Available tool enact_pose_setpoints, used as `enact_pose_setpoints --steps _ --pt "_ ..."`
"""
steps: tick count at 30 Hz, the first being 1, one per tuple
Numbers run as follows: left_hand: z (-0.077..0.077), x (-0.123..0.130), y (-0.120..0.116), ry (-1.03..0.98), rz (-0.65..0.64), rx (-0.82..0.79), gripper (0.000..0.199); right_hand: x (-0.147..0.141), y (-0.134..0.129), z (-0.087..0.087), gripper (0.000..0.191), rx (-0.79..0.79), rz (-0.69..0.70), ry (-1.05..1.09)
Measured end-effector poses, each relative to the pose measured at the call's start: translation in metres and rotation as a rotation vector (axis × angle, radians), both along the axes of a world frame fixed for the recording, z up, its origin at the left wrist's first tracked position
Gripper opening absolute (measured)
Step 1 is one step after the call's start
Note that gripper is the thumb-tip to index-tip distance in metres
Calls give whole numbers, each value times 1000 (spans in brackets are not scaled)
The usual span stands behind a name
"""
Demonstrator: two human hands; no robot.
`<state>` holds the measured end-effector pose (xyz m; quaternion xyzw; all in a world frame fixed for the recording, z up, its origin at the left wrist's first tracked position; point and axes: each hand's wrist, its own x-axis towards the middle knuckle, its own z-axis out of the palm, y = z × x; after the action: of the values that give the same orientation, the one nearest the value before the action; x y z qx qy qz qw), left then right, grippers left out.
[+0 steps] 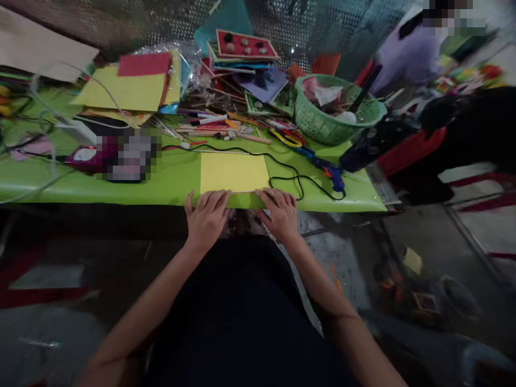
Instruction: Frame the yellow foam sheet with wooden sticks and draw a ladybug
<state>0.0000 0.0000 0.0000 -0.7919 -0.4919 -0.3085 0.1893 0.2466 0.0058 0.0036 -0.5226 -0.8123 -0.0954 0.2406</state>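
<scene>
A yellow sheet of paper [234,173] lies flat on the green table [173,189] near its front edge. Along the sheet's near edge runs a thin stick [244,192], and another pale one lies along the far edge. My left hand [207,215] has its fingertips on the left end of the near stick. My right hand [279,210] presses its fingertips at the stick's right end. Both hands have their fingers bent over the table edge, pinching the stick and paper edge.
Behind the sheet lie pens and sticks [226,131]. A green basket [322,126] stands back right, and a blue glue gun [332,173] with a looping black cord lies on the right. Coloured papers [124,91] are stacked back left. A person's purple sleeve [407,56] shows upper right.
</scene>
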Motion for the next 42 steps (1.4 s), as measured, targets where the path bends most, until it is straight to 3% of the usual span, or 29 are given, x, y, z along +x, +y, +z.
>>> enact_pose_setpoints --steps 9,42 --pt "-8 2 -1 -123 5 -71 56 -1 0 0 48 -36 -10 25" --pt "-10 2 -1 -150 2 -127 48 -7 0 -3 54 -35 -70 -8"
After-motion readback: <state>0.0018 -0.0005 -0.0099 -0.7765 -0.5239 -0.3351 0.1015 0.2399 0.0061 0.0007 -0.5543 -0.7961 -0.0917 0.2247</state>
